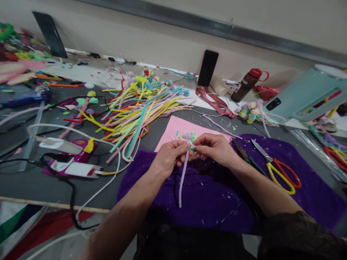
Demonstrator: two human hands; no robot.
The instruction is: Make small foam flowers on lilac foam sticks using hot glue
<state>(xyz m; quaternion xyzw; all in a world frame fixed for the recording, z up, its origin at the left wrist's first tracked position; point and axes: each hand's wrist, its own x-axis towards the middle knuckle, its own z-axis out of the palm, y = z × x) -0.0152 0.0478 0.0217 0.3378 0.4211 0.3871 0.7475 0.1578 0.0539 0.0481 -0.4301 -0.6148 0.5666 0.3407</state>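
Both hands meet over the purple cloth (206, 202): the left hand (169, 155) and the right hand (215, 148) pinch a lilac pipe cleaner (182, 180) at its flowered top, its stem hanging down; scissors (279, 169) lie just right

Fuzzy lilac pipe cleaner (183, 177) over plush purple cloth (217, 195), matt pink paper (173, 130)

Bare forearms, with a dark sleeve on the right arm (287, 224).
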